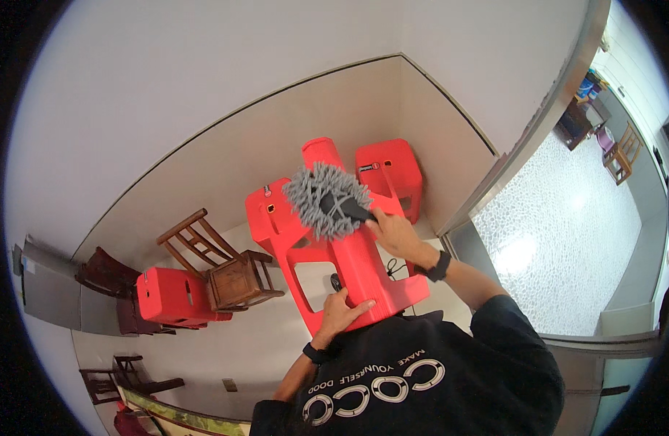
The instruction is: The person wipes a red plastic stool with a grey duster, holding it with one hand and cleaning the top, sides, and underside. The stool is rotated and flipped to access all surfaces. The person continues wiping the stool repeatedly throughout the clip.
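My right hand (397,234) grips the black handle of a grey microfibre duster (334,201). Its shaggy head rests against the ribbed middle of a red plastic stool (362,267), which is tipped over in front of my body. Low on the same stool, my left hand (342,313) holds the near end, thumb on the ribbed face; part of its grip is hidden. Just beyond are a second red stool (261,210) on the left and another red stool (390,161) on the right, near the wall corner.
To the left stand a wooden chair (231,278) and a red stool (174,297). Dark wooden furniture (108,272) lies farther left. At right, a metal-framed doorway (487,180) opens onto a pebble-patterned floor (574,240). A black cable (395,268) shows beneath my right arm.
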A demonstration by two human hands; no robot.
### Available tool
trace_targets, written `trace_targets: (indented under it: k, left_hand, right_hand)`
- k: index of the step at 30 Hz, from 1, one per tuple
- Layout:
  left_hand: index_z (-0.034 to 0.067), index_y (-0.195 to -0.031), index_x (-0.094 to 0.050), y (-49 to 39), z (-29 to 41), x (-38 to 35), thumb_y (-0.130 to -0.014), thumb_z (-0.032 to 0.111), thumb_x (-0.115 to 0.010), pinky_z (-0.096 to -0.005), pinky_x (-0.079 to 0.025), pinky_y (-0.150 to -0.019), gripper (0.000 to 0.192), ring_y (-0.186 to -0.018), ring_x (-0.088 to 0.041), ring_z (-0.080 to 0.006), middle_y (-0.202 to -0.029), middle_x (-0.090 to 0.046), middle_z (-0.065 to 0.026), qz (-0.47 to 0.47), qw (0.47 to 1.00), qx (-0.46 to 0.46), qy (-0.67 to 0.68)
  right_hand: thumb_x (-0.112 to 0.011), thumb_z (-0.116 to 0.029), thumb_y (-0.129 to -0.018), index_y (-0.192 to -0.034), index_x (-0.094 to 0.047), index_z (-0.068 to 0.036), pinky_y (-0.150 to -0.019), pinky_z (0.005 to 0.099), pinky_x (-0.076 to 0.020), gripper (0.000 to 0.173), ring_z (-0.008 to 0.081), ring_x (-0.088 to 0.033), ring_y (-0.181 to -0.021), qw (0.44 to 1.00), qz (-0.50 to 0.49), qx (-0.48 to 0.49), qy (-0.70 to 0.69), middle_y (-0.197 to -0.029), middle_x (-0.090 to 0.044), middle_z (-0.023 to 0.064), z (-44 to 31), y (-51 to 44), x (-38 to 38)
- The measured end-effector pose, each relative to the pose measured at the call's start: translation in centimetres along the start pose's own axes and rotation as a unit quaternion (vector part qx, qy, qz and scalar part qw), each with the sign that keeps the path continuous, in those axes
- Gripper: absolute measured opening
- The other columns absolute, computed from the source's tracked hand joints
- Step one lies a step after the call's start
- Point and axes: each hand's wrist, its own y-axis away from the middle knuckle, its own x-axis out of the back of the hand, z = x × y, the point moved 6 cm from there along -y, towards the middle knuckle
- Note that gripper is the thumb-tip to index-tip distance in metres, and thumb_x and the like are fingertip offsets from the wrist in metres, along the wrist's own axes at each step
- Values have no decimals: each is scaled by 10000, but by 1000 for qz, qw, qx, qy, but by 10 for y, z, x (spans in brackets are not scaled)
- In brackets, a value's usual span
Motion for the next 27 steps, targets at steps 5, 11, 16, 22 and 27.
trace_targets:
  k: [5, 11, 16, 22, 27]
  left_hand:
    - [-33, -1019, -663, 3, -12, 16, -790, 373, -750, -309, -525, -706, 474, -763, -679, -166, -871, -716, -118, 1, 992, 32, 121]
    - [-43, -1082, -655, 12, -17, 27, -838, 277, -720, -287, -521, -752, 407, -822, -641, -124, -941, -702, -82, 0, 981, 52, 187]
    - [-48, -1086, -654, 18, -13, 25, -842, 272, -717, -285, -515, -785, 407, -849, -639, -125, -962, -698, -88, -24, 982, 49, 183]
    - [-36, -1076, -651, 14, -37, 29, -844, 282, -713, -282, -499, -821, 398, -895, -622, -122, -1010, -680, -76, -73, 976, 64, 194]
    - [-15, -1206, -571, 15, -49, 33, -813, 287, -747, -346, -445, -953, 526, -1089, -554, -190, -1204, -598, -69, -35, 999, -33, -17]
  right_hand:
    - [-490, -249, -949, -997, -474, -8, -584, 562, -449, 247, 483, -582, -678, 999, -24, 11, -39, -746, -600, 268, -15, 55, -4]
    - [-480, -176, -955, -1067, -482, -14, -491, 435, -433, 197, 307, -575, -576, 973, 79, -42, -213, -747, -583, 168, 17, 76, 21]
    - [-476, -213, -971, -1164, -523, -18, -456, 295, -397, 279, 93, -469, -508, 895, 44, -235, -377, -641, -488, 17, 44, 82, 16]
    - [-541, -299, -947, -1124, -611, -21, -523, 372, -434, 337, 262, -566, -543, 976, -17, 33, -213, -661, -575, 141, -2, 82, 12]
    - [-606, -443, -880, -1048, -676, -68, -601, 427, -485, 417, 344, -630, -667, 972, -174, 112, -109, -746, -633, 182, -4, 87, 23]
